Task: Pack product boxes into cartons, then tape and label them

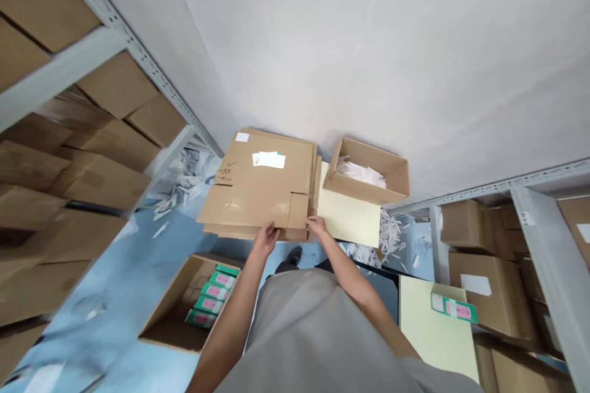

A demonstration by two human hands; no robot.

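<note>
A stack of flattened cardboard boxes (258, 187) lies on the blue floor against the white wall. Its top sheet bears a white label and handwritten marks. My left hand (266, 238) grips the stack's near edge, fingers curled over it. At the near right corner, my right hand (316, 225) pinches the cardboard beside a small folded flap. Both arms reach forward from my grey shirt.
An open carton (366, 172) with white paper stands right of the stack, on a pale yellow sheet (350, 218). Another open carton (184, 304) at lower left holds green-and-pink packets. Shelving with cartons lines both sides. Paper scraps litter the floor.
</note>
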